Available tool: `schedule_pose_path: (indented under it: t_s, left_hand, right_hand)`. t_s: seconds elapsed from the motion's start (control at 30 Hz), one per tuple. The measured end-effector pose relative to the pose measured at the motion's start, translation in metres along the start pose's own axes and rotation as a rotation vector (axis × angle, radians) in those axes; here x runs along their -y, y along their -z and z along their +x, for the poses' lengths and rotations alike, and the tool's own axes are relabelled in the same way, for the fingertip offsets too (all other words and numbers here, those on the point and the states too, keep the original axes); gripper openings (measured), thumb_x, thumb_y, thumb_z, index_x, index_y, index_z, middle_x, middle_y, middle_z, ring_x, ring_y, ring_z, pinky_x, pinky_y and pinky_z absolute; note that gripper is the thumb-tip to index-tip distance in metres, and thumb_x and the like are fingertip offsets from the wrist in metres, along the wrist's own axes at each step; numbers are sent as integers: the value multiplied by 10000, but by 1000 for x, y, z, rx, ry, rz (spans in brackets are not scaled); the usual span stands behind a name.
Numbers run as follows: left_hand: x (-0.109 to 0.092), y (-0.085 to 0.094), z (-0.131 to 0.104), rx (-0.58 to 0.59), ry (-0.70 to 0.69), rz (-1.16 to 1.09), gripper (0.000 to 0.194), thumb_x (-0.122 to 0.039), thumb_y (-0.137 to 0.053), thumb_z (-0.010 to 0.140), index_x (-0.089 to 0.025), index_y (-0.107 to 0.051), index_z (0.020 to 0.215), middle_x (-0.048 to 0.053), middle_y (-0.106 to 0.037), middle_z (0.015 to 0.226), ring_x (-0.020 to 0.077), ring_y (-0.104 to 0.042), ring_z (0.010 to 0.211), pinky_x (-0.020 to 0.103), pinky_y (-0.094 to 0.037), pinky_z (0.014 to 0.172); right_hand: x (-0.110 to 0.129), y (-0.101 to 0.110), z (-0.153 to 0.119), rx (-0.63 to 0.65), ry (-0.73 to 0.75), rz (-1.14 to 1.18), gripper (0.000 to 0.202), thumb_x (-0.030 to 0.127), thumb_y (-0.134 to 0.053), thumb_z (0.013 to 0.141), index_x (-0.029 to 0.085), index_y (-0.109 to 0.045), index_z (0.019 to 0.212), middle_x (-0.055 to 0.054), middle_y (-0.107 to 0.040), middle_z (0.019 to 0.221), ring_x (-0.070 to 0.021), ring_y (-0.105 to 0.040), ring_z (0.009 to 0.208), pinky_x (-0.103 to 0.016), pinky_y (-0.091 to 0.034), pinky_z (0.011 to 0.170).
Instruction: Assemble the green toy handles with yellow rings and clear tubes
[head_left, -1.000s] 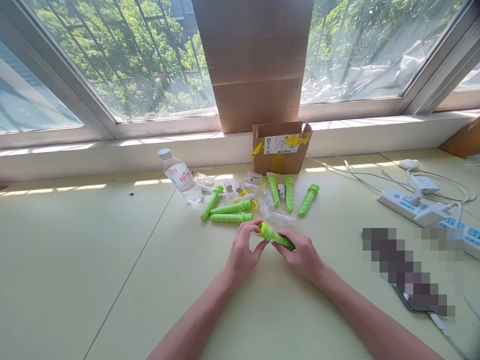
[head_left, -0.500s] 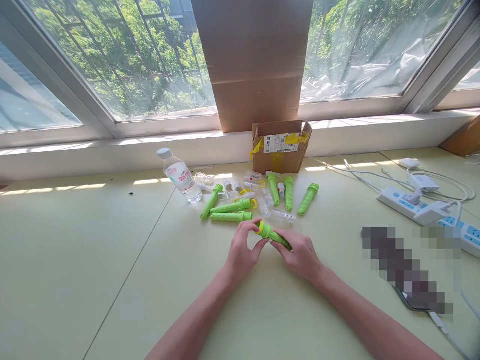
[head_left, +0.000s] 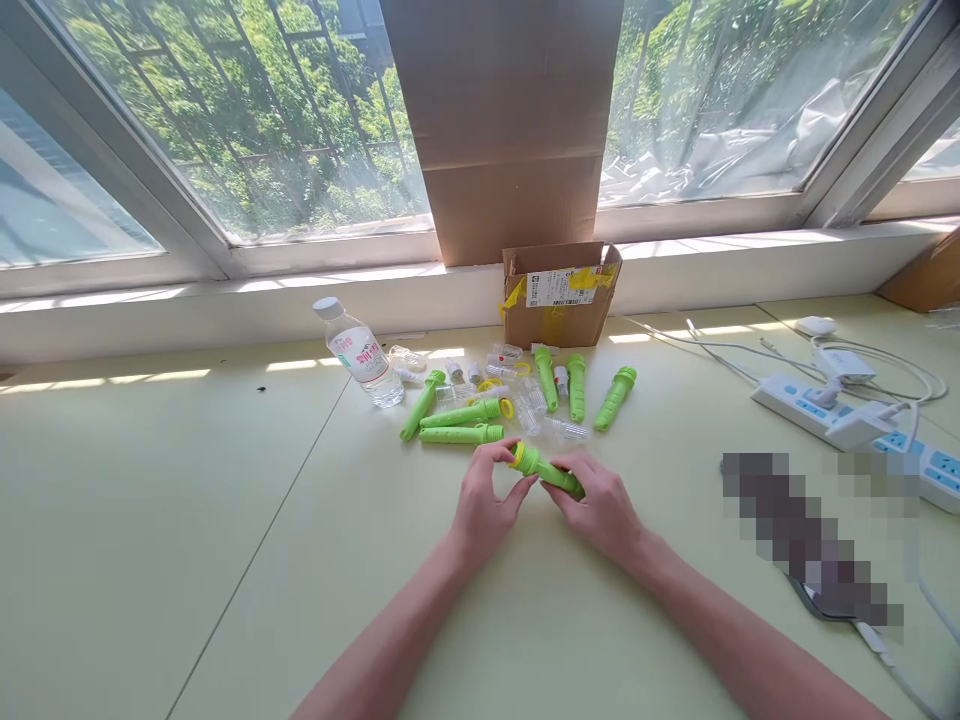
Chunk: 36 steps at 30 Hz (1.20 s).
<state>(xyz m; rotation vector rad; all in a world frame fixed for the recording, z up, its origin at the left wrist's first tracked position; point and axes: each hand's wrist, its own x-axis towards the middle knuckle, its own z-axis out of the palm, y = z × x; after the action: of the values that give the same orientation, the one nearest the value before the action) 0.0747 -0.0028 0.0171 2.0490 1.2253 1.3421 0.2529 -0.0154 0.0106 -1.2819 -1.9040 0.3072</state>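
Right hand [head_left: 602, 503] grips green plastic tube [head_left: 543, 468], likely steadying it. Left hand [head_left: 484, 500] pinches yellow ring [head_left: 517, 455] at tube's ten-o'clock end.

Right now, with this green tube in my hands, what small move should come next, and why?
I'd probably press gently around the yellow ring with your left hand, holding the green tube steady in your right hand. The ring is at the tube's end nearest your left hand, and your right hand grips the body; I can't tell whether the ring is fully seated.
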Motion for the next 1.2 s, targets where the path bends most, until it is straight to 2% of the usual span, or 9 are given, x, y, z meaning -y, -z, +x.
schedule_pose_path:
  t_s: [0.23, 0.5, 1.2]
  left_hand:
    - [-3, 2, 1, -10, -8, 13, 237, -228, -651, 771, -205, -445, 886, 95, -617, 1070, 231, -597, 1035, 402, -490, 831]
    - [-2, 1, 1, -36, 6, 23, 251, -237, -667, 754, -199, -453, 879, 85, -629, 1031, 228, -615, 1003, 373, -496, 805]
    - [-3, 2, 2, -63, -14, 63, 244, -247, -693, 739, -200, -465, 811, 59, -651, 996, 209, -627, 984, 342, -503, 783]
  right_hand:
    - [4, 1, -1, 9, -29, 5, 160, 272, -570, 836, 203, -619, 972, -48, -655, 790, -160, -605, 661, -235, -441, 531]
    - [6, -1, -3, 38, -37, 29, 196, 266, -573, 844, 202, -620, 1023, -60, -697, 874, -187, -644, 752, -279, -484, 683]
    - [4, -1, -4, 41, -53, 121, 222, 240, -583, 828, 208, -629, 1044, -56, -711, 905, -202, -657, 776, -302, -505, 667]
